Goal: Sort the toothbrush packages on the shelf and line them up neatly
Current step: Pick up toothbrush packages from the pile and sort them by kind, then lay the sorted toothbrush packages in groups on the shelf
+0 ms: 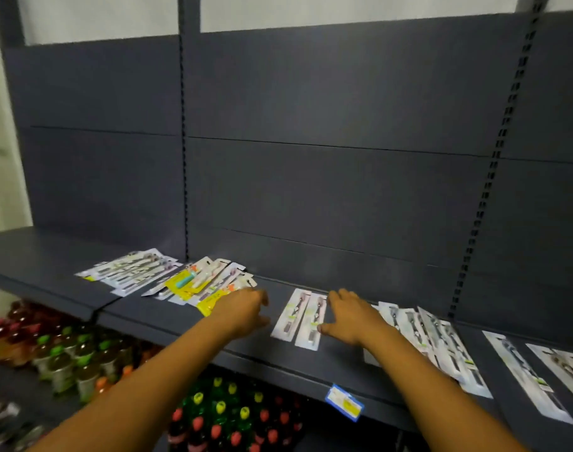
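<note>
White pair of toothbrush packages [299, 318] between hands, left hand [244, 313] loosely curled, right hand [352, 316] spread, thumb touching pair

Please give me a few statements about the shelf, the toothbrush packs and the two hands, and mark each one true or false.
1. Two toothbrush packs lie side by side between the hands. True.
2. The left hand holds a bottle. False: it reaches toward the messy pile of packs and holds no bottle.
3. The right hand lies with fingers spread, its thumb at the edge of the two packs. True.
4. The bottles stand on the same shelf as the packs. False: they stand below the shelf.
5. A price label sits on the shelf's front edge. True.
</note>
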Available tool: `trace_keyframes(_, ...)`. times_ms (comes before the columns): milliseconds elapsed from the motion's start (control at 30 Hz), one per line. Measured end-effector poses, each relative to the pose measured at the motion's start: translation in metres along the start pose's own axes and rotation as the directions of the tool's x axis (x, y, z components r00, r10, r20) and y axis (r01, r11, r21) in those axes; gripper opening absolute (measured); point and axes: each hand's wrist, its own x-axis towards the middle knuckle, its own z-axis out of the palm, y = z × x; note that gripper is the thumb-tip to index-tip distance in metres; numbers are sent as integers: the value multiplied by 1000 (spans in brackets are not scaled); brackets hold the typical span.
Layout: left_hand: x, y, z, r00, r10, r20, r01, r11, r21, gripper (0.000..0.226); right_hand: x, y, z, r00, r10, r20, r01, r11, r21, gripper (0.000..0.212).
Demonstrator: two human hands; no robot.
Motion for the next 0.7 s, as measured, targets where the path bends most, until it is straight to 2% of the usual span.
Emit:
trace_keyframes(300,-45,-132,-25,990,-138,-32,138,990,4,45,40,-133,4,992,-116,47,112,990,84,71)
trace_keyframes(700,-58,-365,-55,967,-251,-34,252,967,30,42,164,-334,37,980,-180,86,166,974,153,70)
